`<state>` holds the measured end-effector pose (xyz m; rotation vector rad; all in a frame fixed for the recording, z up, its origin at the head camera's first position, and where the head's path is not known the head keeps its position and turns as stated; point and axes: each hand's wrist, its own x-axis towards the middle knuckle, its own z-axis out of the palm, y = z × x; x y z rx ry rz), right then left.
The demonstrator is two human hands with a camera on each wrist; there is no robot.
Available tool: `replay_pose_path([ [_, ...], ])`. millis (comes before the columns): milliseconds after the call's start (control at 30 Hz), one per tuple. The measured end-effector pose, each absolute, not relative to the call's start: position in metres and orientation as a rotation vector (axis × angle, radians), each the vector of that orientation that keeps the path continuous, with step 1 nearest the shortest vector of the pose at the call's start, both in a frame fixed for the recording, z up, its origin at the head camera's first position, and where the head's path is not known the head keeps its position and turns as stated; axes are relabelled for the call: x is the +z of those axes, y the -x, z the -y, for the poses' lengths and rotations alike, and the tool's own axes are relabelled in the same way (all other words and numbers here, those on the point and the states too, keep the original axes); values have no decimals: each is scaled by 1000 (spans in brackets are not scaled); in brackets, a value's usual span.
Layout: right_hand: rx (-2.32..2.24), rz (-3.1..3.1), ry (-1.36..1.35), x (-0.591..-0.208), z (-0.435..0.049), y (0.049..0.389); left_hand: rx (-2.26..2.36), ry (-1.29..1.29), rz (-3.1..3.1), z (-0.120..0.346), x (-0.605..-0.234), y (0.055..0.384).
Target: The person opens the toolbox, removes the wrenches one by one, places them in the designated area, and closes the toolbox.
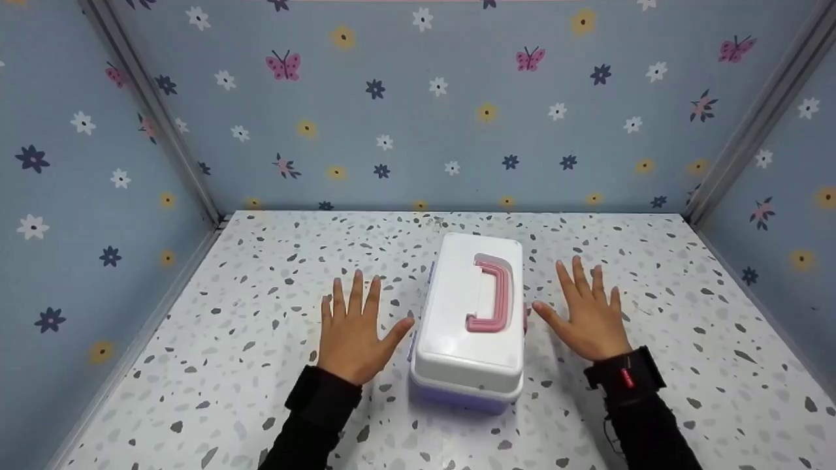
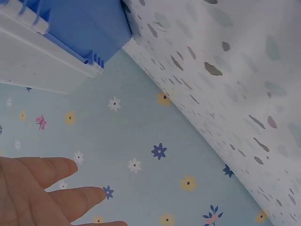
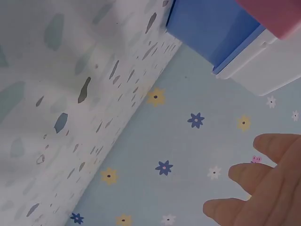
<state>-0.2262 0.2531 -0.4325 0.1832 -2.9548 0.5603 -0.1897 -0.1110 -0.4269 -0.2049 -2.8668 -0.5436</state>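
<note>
A lidded storage box [image 1: 467, 300] stands on the table between the two hands, with a white lid, a purple-blue base and a pink carry handle [image 1: 501, 297] lying folded on top. To its left, my left hand [image 1: 356, 339] is spread with straight fingers, the thumb pointing at the box's side. My right hand [image 1: 591, 320] is spread on the other side, its thumb close to the pink latch [image 1: 525, 318]. Both hands hold nothing. In the left wrist view the blue base [image 2: 87, 28] shows its hinge side; the right wrist view shows the pink latch [image 3: 277, 14] close up.
The speckled white tabletop [image 1: 261, 365] runs up to a blue back wall [image 1: 418, 130] printed with flowers and butterflies. Similar side walls stand left [image 1: 65, 215] and right [image 1: 784, 215], with grey metal posts at the corners. Dark straps circle both wrists.
</note>
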Motion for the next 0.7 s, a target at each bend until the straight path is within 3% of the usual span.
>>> replay_pose_path([
  [500, 1075, 2791, -332, -443, -239, 227, -584, 609, 2670, 60, -400, 174],
  [700, 1314, 2739, -353, -448, -230, 227, -380, 775, 2580, 34, -400, 169],
])
